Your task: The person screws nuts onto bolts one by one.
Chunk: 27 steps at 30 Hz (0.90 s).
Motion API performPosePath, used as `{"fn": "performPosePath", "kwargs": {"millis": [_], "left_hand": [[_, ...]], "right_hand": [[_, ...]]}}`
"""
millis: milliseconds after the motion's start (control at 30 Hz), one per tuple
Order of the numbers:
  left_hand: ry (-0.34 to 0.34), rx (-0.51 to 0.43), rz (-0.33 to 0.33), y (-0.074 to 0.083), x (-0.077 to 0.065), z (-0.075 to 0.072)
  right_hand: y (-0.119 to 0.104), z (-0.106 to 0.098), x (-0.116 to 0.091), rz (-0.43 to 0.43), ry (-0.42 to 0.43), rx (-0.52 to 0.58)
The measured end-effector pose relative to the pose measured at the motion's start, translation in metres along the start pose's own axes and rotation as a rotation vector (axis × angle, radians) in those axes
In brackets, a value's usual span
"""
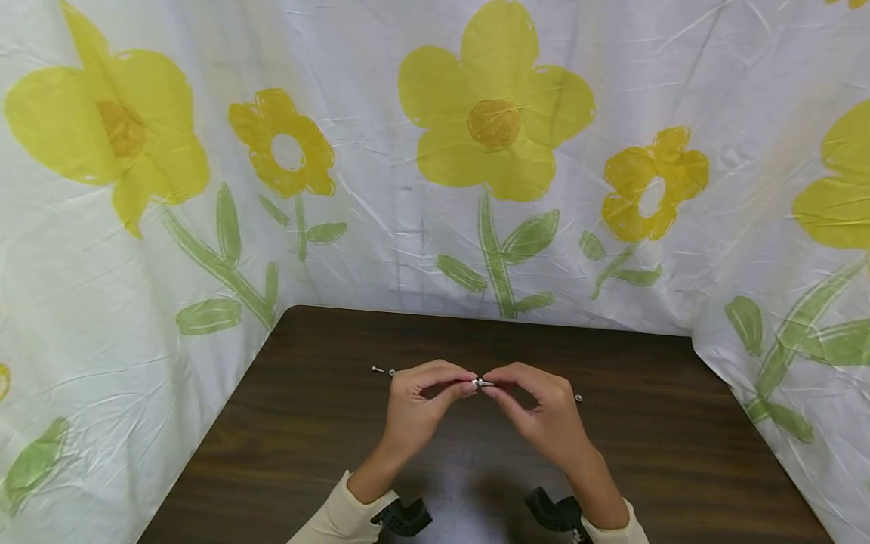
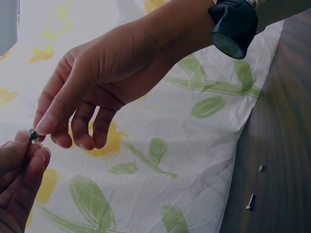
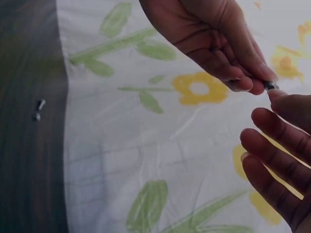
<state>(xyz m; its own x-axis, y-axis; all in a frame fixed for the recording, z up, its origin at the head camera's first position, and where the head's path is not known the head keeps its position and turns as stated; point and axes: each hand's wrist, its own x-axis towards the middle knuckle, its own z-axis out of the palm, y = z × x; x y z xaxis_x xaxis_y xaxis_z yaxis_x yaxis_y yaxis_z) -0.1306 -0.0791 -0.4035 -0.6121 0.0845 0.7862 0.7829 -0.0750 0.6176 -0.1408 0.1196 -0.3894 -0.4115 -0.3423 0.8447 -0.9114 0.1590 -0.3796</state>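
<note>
In front of me, both hands meet over the table and hold one small silver bolt (image 1: 483, 383) between them. My left hand (image 1: 413, 404) pinches it with thumb and index finger from the left. From the right, the thumb and index fingertip of my right hand (image 1: 556, 412) pinch it too. The left wrist view shows a bright metal piece (image 2: 33, 135) between the two sets of fingertips. Part of it is covered, and whether a nut sits on it is too small to tell. In the right wrist view, the right hand's other fingers (image 3: 277, 170) are spread apart.
On the dark wooden table (image 1: 326, 340), a loose bolt (image 1: 377, 369) and a nut (image 1: 392, 372) lie left of my hands. Another nut (image 1: 578, 398) lies to the right, with a second loose bolt (image 2: 250, 202) near it. A flowered white curtain (image 1: 381, 249) surrounds the table's far sides.
</note>
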Motion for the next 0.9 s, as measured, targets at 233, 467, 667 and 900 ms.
{"fn": "performPosePath", "kwargs": {"millis": [233, 467, 667, 900], "left_hand": [[-0.008, -0.005, 0.002, 0.0001, -0.0001, 0.0006], [0.005, -0.005, -0.012, 0.0003, -0.0005, 0.0003], [-0.019, 0.011, -0.032, 0.0000, -0.0014, -0.0003], [-0.069, 0.044, -0.052, 0.0008, -0.0006, -0.0013]], "right_hand": [[-0.0008, 0.0010, -0.0002, 0.003, -0.019, 0.003], [-0.0010, -0.0012, -0.0011, 0.021, -0.022, -0.024], [0.0007, -0.0015, -0.0013, -0.001, 0.002, -0.030], [0.0019, 0.0002, -0.0027, -0.006, 0.013, -0.022]]}}
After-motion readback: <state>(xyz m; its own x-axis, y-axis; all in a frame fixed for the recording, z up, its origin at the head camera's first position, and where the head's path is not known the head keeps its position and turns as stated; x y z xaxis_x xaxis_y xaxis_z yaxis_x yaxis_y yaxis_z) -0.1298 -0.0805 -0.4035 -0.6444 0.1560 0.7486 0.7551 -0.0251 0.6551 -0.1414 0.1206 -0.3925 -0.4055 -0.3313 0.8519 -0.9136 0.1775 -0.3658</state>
